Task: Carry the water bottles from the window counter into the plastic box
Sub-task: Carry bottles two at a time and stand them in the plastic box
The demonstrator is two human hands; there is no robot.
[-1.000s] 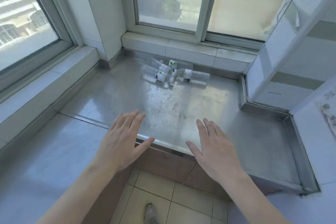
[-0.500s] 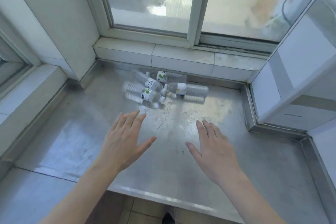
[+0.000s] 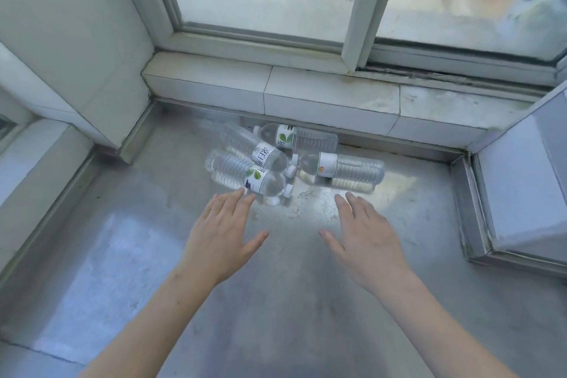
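Several clear water bottles lie on their sides in a cluster on the steel window counter (image 3: 122, 255), close to the tiled sill. The nearest bottle (image 3: 245, 175) has a green-leaf label and points its white cap right. Behind it lies a second bottle (image 3: 254, 149), and a third (image 3: 299, 136) rests against the sill. A bottle with an orange mark on its label (image 3: 343, 167) lies to the right. My left hand (image 3: 221, 235) is open, palm down, its fingertips just short of the nearest bottle. My right hand (image 3: 365, 233) is open too, below the right bottle. The plastic box is out of view.
A tiled sill (image 3: 306, 92) and sliding window (image 3: 362, 3) close off the back. A white tiled pillar (image 3: 76, 40) stands at the left and a white boxed column (image 3: 527, 181) at the right. The counter's raised steel lip (image 3: 460, 202) borders the right side.
The view has closed in on the counter and both open hands have reached forward toward the bottles. The bottles have not moved.
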